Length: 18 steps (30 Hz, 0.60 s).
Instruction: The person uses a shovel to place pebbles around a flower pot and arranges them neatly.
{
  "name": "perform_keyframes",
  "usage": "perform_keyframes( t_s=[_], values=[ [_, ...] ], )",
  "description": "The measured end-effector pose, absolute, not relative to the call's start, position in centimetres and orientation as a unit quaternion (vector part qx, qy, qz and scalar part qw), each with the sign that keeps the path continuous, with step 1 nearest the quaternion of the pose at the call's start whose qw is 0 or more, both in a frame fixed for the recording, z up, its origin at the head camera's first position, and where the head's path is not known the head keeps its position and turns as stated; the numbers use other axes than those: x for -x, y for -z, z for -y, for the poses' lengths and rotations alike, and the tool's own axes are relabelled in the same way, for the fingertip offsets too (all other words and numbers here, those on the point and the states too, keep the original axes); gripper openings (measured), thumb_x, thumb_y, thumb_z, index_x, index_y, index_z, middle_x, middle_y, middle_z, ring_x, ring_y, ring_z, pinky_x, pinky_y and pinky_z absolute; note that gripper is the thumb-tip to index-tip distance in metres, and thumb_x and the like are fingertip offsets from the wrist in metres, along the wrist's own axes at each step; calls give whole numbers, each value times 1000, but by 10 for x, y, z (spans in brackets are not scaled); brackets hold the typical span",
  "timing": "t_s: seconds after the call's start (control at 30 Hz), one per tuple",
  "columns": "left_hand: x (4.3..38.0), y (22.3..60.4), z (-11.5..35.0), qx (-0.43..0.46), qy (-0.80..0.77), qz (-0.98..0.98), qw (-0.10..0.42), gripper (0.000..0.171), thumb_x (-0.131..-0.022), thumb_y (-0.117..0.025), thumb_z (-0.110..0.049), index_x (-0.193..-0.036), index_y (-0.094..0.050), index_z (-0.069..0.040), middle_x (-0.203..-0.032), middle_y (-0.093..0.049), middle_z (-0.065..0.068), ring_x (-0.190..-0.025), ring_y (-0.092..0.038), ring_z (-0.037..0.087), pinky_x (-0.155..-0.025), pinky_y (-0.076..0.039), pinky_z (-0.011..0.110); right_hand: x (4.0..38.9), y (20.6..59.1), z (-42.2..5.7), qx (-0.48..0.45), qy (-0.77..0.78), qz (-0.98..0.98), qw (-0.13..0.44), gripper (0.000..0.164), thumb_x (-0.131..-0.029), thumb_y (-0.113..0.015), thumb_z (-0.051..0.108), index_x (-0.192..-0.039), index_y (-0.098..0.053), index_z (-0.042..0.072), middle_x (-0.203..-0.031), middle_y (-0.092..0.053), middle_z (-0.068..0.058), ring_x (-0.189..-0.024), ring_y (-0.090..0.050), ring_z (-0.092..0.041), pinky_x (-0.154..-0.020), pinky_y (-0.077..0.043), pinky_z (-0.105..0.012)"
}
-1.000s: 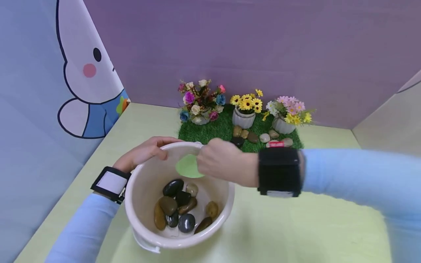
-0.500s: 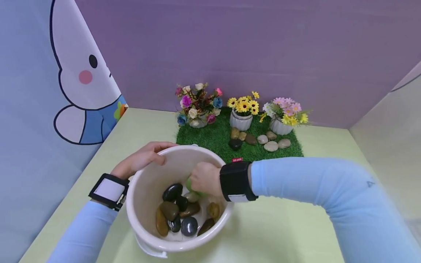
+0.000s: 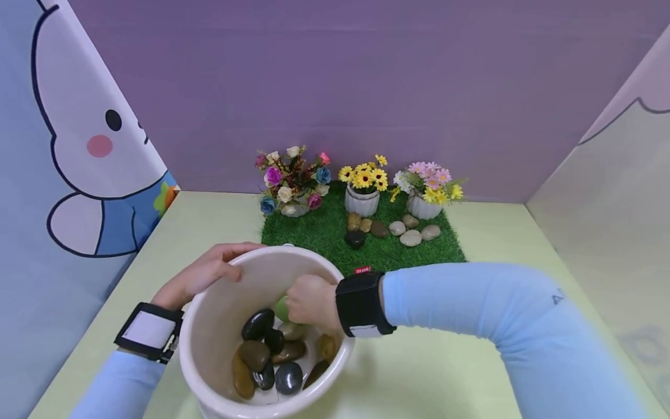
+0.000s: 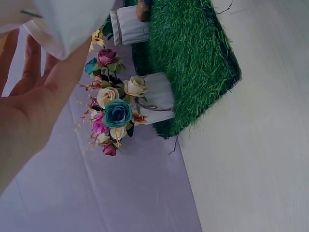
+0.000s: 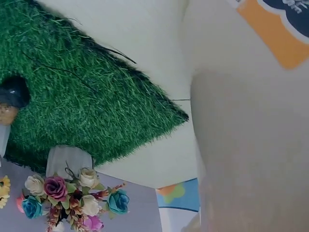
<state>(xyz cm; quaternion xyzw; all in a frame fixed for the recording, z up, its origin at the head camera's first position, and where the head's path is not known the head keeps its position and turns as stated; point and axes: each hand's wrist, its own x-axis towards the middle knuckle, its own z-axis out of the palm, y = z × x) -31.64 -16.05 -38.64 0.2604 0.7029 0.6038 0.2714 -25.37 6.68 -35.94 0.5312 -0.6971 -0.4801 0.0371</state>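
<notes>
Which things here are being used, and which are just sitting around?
Seemingly in use:
white bucket, held by the left hand
green item, in the right hand
stones in the bucket

Seemingly just around:
three flowerpots
grass mat
stones on the mat

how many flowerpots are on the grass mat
3, along the far edge of the grass mat in the head view: rose pot left, yellow-flower pot middle, pink-and-yellow-flower pot right.

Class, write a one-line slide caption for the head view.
Left hand grips a white bucket of stones while the right hand holds a green item inside.
</notes>
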Motion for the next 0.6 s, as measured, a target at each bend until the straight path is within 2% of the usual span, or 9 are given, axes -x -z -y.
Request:
perform_keyframes(
  t_s=[0.23, 0.37, 0.6],
  values=[
    [315, 383, 162, -251, -599, -711, 268, 69, -81, -50, 2, -149, -40, 9, -124, -67, 9, -100, -68, 17, -79, -61, 37, 253, 361, -65, -515, 480, 710, 7, 24, -100, -56, 29, -108, -73, 45, -110, -71, 22, -94, -64, 2, -70, -52, -18],
    [316, 384, 160, -253, -597, -713, 267, 68, -83, -50, 2, -150, -38, 9, -125, -66, 11, -100, -68, 16, -78, -61, 37, 253, 364, -67, -505, 471, 723, 3, 25, -100, -56, 28, -108, -73, 44, -110, -71, 23, -93, -63, 2, -70, -52, -18],
    [315, 385, 165, -257, -592, -717, 265, 68, -84, -49, 2, -150, -36, 10, -122, -68, 3, -100, -68, 16, -79, -61, 38, 252, 364, -65, -517, 465, 718, 13, 24, -102, -54, 28, -105, -74, 41, -104, -71, 22, -88, -63, 2, -67, -52, -18]
  ],
)
